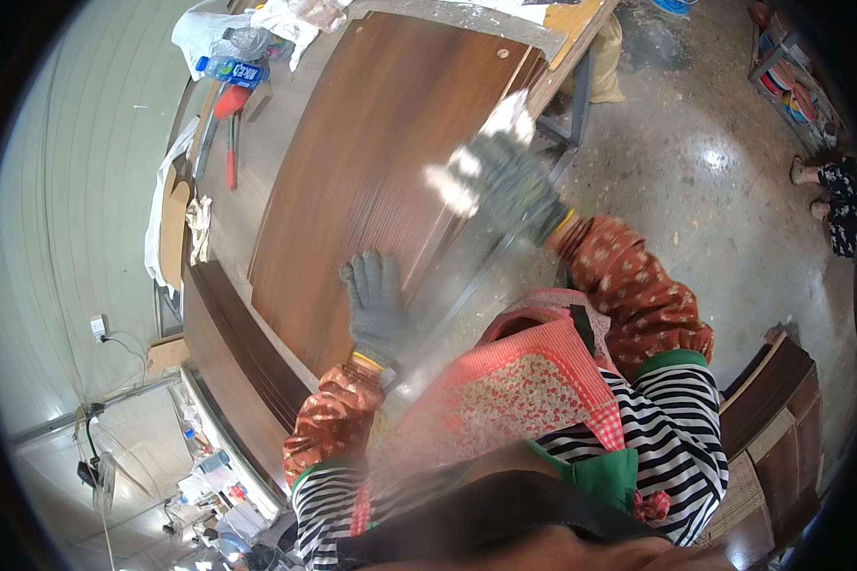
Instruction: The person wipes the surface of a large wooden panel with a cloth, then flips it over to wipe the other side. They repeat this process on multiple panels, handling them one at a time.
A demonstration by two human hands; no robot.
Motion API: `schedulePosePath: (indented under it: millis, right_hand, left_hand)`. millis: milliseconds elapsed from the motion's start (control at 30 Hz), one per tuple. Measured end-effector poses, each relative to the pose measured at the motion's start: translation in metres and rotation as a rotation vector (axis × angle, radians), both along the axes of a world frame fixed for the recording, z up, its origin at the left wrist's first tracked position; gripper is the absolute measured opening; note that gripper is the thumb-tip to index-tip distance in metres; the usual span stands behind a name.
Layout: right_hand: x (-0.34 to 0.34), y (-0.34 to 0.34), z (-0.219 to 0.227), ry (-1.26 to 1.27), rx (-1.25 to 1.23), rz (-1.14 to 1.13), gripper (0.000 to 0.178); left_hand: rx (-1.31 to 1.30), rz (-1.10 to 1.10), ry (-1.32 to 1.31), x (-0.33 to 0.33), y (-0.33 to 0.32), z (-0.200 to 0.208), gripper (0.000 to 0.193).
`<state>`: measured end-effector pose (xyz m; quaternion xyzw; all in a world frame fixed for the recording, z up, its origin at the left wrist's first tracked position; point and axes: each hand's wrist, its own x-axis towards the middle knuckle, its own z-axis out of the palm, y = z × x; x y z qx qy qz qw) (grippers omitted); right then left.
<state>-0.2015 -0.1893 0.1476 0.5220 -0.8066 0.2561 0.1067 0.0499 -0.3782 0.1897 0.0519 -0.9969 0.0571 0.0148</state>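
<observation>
The concrete floor (667, 190) spread out on your right, and the pale wall (76, 238) rose on your left. In front of you, the brown board (352, 162) lay flat on the worktable (290, 119), a round spot (503, 54) near its far right corner. A stack of dark boards (238, 333) crowded the near left end of the table, and more brown panels (781, 428) stood behind you on the right. A shelf (781, 57) stood far off at the right, near the patterned trouser legs (840, 205) of another person. A yellowish sack (607, 74) sat behind the metal table leg (579, 105).

Your left hand (376, 305), in a grey glove, rested on the board with its fingers stretched out and slightly apart, gripping nothing. Your right hand (514, 186), gloved too, was blurred above the board's right edge; a white cloth (509, 114) showed past its fingers, but I could not tell how far they were closed on it. White plastic bags (290, 24), a blue-labelled bottle (230, 70) and a red-handled tool (231, 157) took up the table's far left side, beside the board.
</observation>
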Motion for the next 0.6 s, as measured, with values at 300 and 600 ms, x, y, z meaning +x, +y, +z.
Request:
schedulePosePath:
  millis: [300,600]
  right_hand:
    - [-0.178,0.024,-0.031,0.386,0.137,-0.447,0.067]
    - [0.008,-0.004,0.012,0.297,-0.097,0.065,0.051]
  left_hand:
    - [0.044,-0.017,0.027,-0.003,0.002,0.000,0.100]
    - [0.028,-0.036,0.046,-0.001,-0.001,-0.003,0.094]
